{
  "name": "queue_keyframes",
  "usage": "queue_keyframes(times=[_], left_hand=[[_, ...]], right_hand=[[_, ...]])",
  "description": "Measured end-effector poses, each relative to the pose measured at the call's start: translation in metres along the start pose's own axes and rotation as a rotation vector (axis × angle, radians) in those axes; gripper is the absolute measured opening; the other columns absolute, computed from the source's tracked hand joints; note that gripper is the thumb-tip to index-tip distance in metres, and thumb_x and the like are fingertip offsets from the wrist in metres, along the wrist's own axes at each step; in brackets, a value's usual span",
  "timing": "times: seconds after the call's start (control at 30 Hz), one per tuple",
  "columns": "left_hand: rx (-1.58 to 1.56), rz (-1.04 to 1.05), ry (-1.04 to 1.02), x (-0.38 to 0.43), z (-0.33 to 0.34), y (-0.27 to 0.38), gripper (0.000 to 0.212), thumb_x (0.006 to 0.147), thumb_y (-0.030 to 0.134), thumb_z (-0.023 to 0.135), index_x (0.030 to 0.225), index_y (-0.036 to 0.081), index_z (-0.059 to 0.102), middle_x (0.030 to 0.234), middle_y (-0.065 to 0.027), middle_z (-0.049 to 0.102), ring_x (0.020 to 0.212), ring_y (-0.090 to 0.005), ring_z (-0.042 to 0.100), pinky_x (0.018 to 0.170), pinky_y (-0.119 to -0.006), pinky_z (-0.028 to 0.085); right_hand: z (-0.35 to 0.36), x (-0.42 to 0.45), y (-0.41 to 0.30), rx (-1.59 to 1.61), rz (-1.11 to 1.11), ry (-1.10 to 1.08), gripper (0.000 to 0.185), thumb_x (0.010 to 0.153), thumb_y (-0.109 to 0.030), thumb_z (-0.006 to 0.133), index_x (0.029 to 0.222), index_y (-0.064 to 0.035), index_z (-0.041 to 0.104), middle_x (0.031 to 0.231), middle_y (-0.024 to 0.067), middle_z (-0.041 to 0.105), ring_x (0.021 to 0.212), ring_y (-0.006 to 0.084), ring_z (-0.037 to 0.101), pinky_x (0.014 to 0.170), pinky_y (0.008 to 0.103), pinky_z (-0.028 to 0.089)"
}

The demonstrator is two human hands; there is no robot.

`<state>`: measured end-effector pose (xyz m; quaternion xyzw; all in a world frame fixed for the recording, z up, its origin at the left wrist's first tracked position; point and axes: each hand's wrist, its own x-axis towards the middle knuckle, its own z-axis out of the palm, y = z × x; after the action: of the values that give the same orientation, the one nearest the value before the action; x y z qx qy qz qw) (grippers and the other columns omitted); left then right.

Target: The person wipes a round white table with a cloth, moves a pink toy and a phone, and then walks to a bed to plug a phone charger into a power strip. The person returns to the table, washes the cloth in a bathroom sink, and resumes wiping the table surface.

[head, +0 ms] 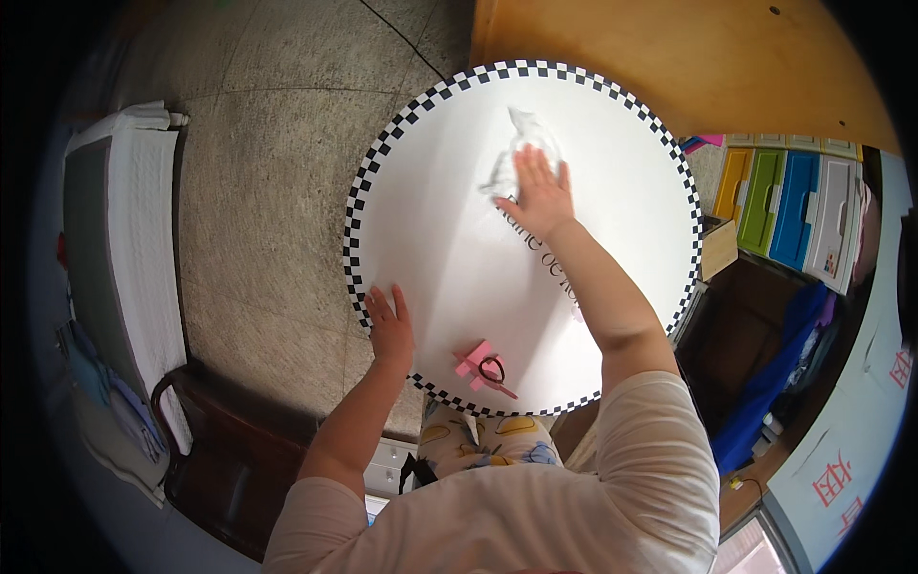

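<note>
A round white table point(445, 237) with a black-and-white checkered rim stands before me and bears dark lettering. My right hand point(541, 190) lies flat over a crumpled white cloth point(527, 129) beyond the table's middle, holding it under the fingers against the top. The fingers look slightly blurred. My left hand point(391, 326) rests at the near left rim, fingers apart, with nothing in it. Close to the front edge sits a pink object point(475, 364), perhaps a hair clip, with a dark hair tie point(491, 370) on it.
Wooden furniture point(645, 64) borders the table's far right side. Colored drawers point(763, 201) and an open dark cabinet with blue fabric point(778, 380) are at the right. A dark brown chair point(229, 459) and a white-covered padded piece point(147, 237) stand left on the tiled floor point(272, 208).
</note>
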<state>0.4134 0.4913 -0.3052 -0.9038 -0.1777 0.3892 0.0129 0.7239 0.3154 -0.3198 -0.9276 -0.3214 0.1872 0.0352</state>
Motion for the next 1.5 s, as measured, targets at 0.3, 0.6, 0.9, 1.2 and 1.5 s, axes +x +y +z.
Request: queue_keyframes(times=[0.3,0.6,0.9,1.2,1.5], left_hand=[[0.105,0.023,0.153,0.003,0.036,0.003,0.095,0.079,0.011,0.064,0.150,0.002,0.003,0.149,-0.0377,0.007,0.138,-0.0540,0.014,0.087,-0.037,0.055],[0.029,0.012,0.093,0.002,0.026,0.000,0.113,0.068,0.023,0.077,0.150,0.002,0.002,0.149,-0.0374,0.008,0.138,-0.0530,0.015,0.092,-0.040,0.052],[0.096,0.119,-0.032,-0.006,-0.019,0.002,0.078,0.086,0.007,0.055,0.148,-0.008,0.009,0.144,-0.0428,0.017,0.136,-0.0562,0.019,0.106,-0.053,0.038],[-0.108,0.044,0.080,-0.003,0.012,-0.001,0.079,0.085,0.003,0.056,0.149,-0.004,0.011,0.145,-0.0431,0.013,0.133,-0.0599,0.017,0.094,-0.045,0.051],[-0.127,0.062,0.096,-0.004,0.009,0.000,0.085,0.081,0.003,0.060,0.149,-0.003,0.009,0.147,-0.0415,0.009,0.135,-0.0588,0.014,0.091,-0.044,0.053]], right_hand=[[-0.008,0.004,0.155,0.177,0.761,0.108,0.106,0.083,-0.074,0.039,0.148,0.0059,0.016,0.156,0.0242,0.012,0.147,0.0304,0.007,0.115,0.0534,0.002],[-0.035,0.081,0.082,-0.007,0.470,0.050,0.097,0.085,-0.071,0.039,0.152,-0.0047,0.015,0.159,0.0116,0.013,0.148,0.0197,0.007,0.115,0.0548,0.000],[-0.038,0.053,0.120,-0.139,0.351,-0.045,0.098,0.085,-0.075,0.033,0.152,-0.0065,0.013,0.159,0.0123,0.011,0.148,0.0242,0.008,0.115,0.0550,0.001],[-0.036,0.094,0.069,-0.194,0.100,-0.039,0.082,0.090,-0.067,0.031,0.153,-0.0169,0.015,0.160,0.0060,0.008,0.148,0.0213,0.008,0.115,0.0562,0.003],[0.014,-0.027,0.239,0.201,1.023,0.124,0.090,0.088,-0.070,0.033,0.153,-0.0125,0.010,0.160,0.0124,0.003,0.148,0.0248,0.002,0.113,0.0593,-0.002]])
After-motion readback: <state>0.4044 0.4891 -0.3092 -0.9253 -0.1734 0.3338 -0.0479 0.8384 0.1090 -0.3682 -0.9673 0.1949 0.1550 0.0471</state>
